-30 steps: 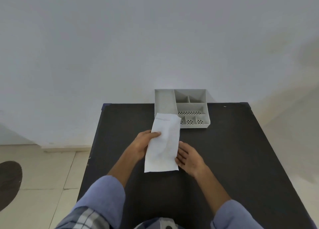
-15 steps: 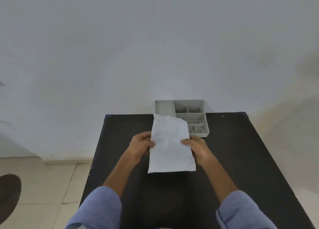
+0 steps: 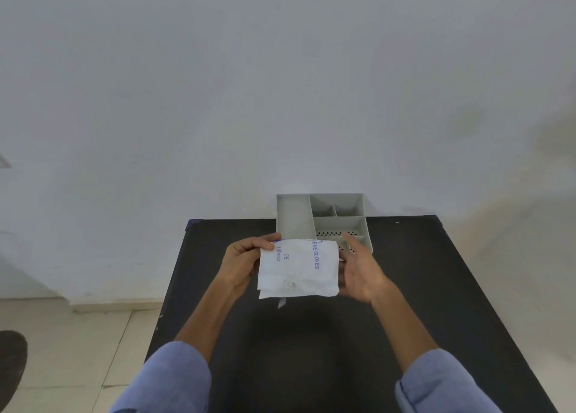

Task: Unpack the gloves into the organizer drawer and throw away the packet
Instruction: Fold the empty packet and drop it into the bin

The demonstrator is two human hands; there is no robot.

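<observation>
A white glove packet with blue print reading "GLOVES" is held up above the black table. My left hand pinches its upper left corner. My right hand is at its right edge, fingers spread behind it; whether it grips the packet is unclear. The grey organizer drawer stands at the table's far edge against the wall, with one long compartment on the left and several smaller ones, some perforated, on the right. The packet and my right hand hide its front rim. No loose gloves show.
A white wall rises right behind the organizer. Tiled floor lies left of the table, with a dark round shape at the far left edge. Blue sleeves cover both forearms.
The packet was lifted off the table and turned over sideways, so its printed face now shows. Both hands rose with it toward the organizer, and the camera tilted up.
</observation>
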